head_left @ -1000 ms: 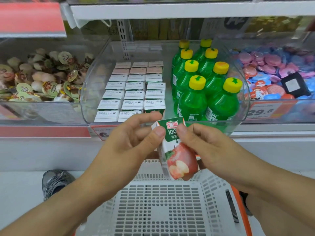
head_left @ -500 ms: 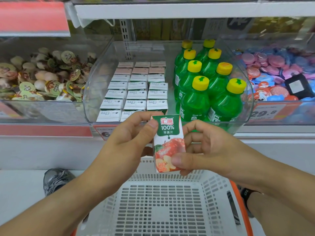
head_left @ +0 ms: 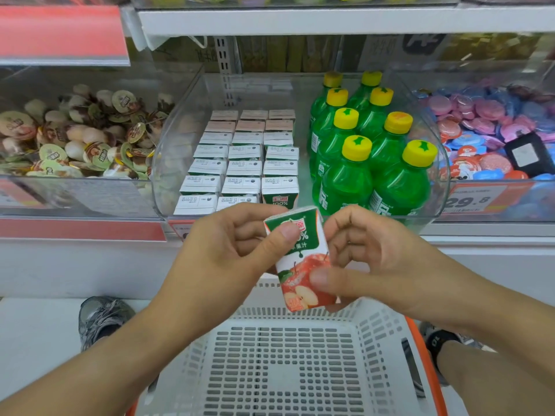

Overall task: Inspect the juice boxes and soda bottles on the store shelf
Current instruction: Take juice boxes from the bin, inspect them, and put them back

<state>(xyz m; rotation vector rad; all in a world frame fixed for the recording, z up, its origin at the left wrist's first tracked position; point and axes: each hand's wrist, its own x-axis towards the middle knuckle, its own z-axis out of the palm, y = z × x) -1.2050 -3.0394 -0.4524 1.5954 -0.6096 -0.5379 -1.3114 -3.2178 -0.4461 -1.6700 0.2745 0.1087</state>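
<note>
Both my hands are up at the centre of the frame, sharing one apple juice box [head_left: 300, 259]. My left hand [head_left: 222, 253] pinches its green top, thumb pressed flat across the front label, fingers curled behind. My right hand [head_left: 369, 259] grips the lower half, thumb lying over the red apple picture, the other fingers bent round the box's right edge and back. The box tilts, top leaning toward the left of the frame, front face toward me.

Just above my hands, the clear shelf bin [head_left: 168, 163] holds the remaining juice boxes [head_left: 243, 163] in three neat rows on its left side, white tops up; the front right box shows its green face. On the bin's right side stand the green soda bottles [head_left: 366, 163] with yellow caps, packed close together in two rows.

At the left of the frame a bin of jelly cups [head_left: 75, 139] sits beside it; at the right, a bin of pink and blue snack cups [head_left: 486, 127] with an orange price tag [head_left: 477, 201] on its front.

Low in the frame, under the box, sits my white shopping basket [head_left: 279, 361] with an orange rim, and my grey shoe [head_left: 102, 319] shows at lower left.
</note>
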